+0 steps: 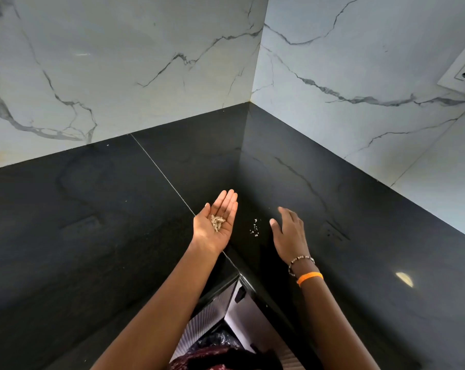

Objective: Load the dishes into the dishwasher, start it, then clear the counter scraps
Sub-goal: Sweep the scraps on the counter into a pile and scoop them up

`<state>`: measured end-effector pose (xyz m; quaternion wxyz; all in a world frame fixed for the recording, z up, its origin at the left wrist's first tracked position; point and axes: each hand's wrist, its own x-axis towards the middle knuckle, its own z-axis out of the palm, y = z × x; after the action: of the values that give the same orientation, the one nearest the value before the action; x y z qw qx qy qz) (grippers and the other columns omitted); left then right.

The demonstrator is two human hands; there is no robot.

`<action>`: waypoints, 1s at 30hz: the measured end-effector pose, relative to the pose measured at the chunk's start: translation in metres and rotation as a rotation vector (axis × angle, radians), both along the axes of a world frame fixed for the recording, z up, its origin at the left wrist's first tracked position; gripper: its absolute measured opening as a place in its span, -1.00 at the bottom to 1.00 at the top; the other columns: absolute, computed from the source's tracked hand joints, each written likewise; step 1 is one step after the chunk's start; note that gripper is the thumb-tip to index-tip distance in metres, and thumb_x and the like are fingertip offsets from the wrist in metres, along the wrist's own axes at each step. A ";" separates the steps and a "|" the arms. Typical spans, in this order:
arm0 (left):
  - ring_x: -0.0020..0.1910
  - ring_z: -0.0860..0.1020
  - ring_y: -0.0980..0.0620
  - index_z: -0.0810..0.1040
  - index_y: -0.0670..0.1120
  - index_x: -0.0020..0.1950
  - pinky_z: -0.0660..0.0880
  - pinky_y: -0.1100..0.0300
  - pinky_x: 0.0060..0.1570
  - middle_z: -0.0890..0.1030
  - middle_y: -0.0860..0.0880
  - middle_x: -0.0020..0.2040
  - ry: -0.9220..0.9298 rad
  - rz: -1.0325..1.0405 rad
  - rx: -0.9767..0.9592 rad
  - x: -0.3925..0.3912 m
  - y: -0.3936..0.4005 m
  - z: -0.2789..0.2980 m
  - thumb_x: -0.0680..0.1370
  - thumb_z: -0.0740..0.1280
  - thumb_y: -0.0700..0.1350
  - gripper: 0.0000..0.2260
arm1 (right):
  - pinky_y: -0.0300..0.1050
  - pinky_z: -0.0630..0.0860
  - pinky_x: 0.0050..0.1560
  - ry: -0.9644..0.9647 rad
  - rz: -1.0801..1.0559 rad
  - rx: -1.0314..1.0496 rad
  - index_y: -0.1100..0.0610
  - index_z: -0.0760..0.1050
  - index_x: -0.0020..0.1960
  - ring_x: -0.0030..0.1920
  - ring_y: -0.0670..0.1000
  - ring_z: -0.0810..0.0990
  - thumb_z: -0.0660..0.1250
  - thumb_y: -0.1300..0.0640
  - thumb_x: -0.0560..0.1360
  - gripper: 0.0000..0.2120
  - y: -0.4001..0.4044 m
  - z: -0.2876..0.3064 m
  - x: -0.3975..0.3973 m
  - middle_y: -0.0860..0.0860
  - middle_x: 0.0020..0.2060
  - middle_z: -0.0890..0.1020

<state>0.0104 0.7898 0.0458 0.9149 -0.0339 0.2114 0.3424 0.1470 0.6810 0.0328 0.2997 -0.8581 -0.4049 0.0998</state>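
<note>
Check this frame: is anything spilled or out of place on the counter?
Yes. A few small pale scraps lie loose on the black counter, between the hands. The left hand is cupped palm up with gathered scraps in it; the right hand is open beside the loose ones.

left hand (217, 225) cupped palm-up, right hand (288, 232) spread palm-down.

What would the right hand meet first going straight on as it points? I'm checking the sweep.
Probably the wall; the right hand points past the crumbs beside it, though depth is unclear.
</note>
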 end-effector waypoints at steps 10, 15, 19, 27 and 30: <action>0.01 0.64 -0.15 0.57 -0.30 0.11 0.54 0.06 0.02 0.63 -0.25 0.09 0.022 0.001 -0.008 0.001 -0.008 -0.002 0.65 -0.01 -0.05 -0.56 | -0.05 -0.31 0.43 -0.246 0.181 -0.401 0.15 -0.23 0.51 0.51 0.03 -0.26 -0.16 -0.29 0.55 -0.27 0.025 -0.044 -0.006 0.07 0.52 -0.19; 0.01 0.64 -0.13 0.57 -0.29 0.12 0.54 0.06 0.03 0.64 -0.24 0.08 0.032 -0.009 -0.006 0.006 -0.010 0.000 0.65 -0.03 -0.03 -0.54 | -0.21 -0.27 0.44 -0.103 0.327 -0.196 0.08 -0.23 0.51 0.50 -0.09 -0.21 -0.05 -0.20 0.58 -0.34 0.000 -0.044 -0.022 -0.05 0.50 -0.19; 0.00 0.65 -0.12 0.57 -0.28 0.13 0.56 0.07 0.01 0.64 -0.23 0.07 0.038 0.001 -0.007 0.008 -0.009 0.000 0.65 -0.03 -0.03 -0.54 | -0.05 -0.28 0.45 -0.290 0.034 -0.300 0.21 -0.24 0.50 0.51 0.07 -0.22 -0.08 -0.26 0.55 -0.24 -0.027 -0.053 -0.051 0.12 0.51 -0.18; 0.00 0.65 -0.12 0.57 -0.27 0.13 0.56 0.07 0.00 0.64 -0.23 0.08 0.042 -0.023 0.033 0.018 -0.012 0.004 0.65 -0.01 -0.03 -0.55 | 0.07 -0.28 0.46 -0.266 0.038 -0.397 0.27 -0.26 0.49 0.50 0.16 -0.27 -0.02 -0.28 0.53 -0.17 0.018 -0.043 -0.056 0.19 0.50 -0.23; -0.01 0.65 -0.11 0.56 -0.27 0.13 0.55 0.08 -0.01 0.65 -0.22 0.05 0.052 -0.036 0.052 0.020 -0.016 0.003 0.65 -0.02 -0.04 -0.56 | 0.04 -0.21 0.49 -0.217 0.109 -0.324 0.25 -0.21 0.51 0.52 0.12 -0.20 -0.02 -0.17 0.57 -0.28 0.028 -0.041 -0.039 0.16 0.52 -0.16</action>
<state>0.0306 0.7742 0.0492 0.9157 0.0024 0.2267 0.3319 0.1078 0.7087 -0.0083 0.1068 -0.8776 -0.4593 0.0868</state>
